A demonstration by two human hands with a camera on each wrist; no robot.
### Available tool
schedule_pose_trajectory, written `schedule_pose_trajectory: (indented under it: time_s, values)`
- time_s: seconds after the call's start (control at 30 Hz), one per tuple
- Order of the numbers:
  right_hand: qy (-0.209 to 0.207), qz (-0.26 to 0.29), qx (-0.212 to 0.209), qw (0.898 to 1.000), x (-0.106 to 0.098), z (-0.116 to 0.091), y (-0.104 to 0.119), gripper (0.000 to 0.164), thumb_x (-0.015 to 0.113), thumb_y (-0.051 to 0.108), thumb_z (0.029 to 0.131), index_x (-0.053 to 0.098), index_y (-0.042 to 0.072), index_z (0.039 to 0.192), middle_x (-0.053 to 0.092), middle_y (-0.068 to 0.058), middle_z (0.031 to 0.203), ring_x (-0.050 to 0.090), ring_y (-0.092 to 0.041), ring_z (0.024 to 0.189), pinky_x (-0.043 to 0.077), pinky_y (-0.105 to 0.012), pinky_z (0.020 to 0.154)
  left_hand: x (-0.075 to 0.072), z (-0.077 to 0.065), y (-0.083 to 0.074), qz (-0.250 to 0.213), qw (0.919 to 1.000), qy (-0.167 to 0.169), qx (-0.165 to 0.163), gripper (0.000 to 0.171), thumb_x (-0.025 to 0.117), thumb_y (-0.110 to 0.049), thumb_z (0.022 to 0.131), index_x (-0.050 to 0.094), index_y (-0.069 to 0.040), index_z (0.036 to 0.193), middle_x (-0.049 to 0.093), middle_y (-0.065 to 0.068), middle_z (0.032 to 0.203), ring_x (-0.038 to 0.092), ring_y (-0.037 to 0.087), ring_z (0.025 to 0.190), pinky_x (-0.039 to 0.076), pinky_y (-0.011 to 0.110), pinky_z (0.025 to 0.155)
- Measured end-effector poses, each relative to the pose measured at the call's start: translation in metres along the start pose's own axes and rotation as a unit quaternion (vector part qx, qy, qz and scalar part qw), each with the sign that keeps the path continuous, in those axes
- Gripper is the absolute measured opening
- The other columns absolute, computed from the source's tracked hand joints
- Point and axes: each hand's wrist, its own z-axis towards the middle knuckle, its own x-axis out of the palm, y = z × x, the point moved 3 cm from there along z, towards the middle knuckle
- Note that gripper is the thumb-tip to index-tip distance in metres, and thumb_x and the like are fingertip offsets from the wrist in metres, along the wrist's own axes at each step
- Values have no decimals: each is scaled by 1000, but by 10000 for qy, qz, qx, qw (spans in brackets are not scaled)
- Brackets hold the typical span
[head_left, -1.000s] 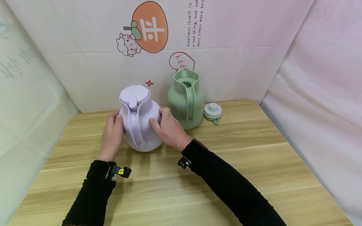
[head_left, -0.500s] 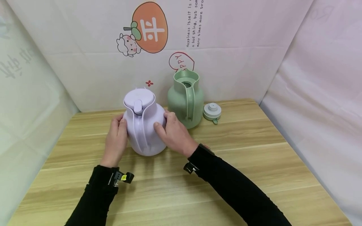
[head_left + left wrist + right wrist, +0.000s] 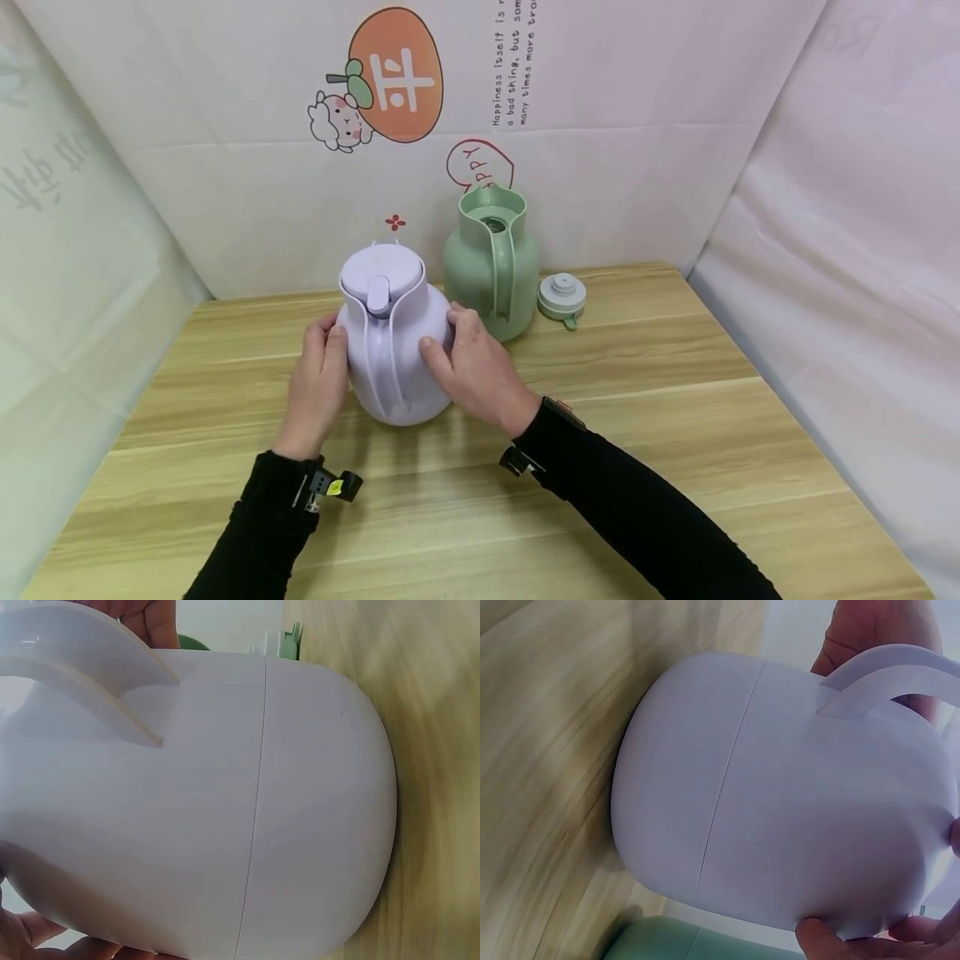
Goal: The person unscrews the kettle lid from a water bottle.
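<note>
A lavender thermos jug (image 3: 408, 379) with its lid on stands between my hands, upright, handle facing me. My left hand (image 3: 317, 383) grips its left side, while the right hand (image 3: 483, 367) holds the other side with the thumb on the front. In both wrist views the jug's base is close against the wood; I cannot tell whether it touches. Behind my right hand a green thermos jug (image 3: 522, 271) stands with its mouth uncovered. To the right of that lies a round grey stopper (image 3: 562, 293) with a small green tab.
The wooden table (image 3: 637, 400) ends at a white printed cloth (image 3: 600, 192) hanging at the back. More cloth hangs along the left and right sides. The green jug is close beside the fingers of my right hand.
Both hands have moved the lavender jug to the right and towards me, nearer the green jug's front. The green jug and the stopper have stayed put.
</note>
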Motion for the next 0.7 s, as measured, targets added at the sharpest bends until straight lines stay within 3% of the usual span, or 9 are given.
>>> schedule_pose_trajectory:
  time_s: [0.27, 0.7]
  values:
    - [-66, -15, -73, 10000, -5, -11, -1, 50, 52, 41, 105, 45, 3, 138, 56, -9, 138, 62, -21, 114, 56, -42, 94, 4, -7, -3, 121, 9998, 11, 145, 68, 26, -58, 111, 35, -10, 159, 48, 14, 156, 52, 34, 139, 42, 56, 113]
    - [-130, -193, -36, 9997, -15, -30, 2, 53, 51, 42, 106, 44, 2, 140, 51, -12, 148, 63, -24, 116, 56, -44, 95, 10, -19, -10, 206, 9995, 75, 248, 63, 27, -53, 112, 37, -10, 157, 52, 14, 153, 53, 34, 137, 41, 56, 113]
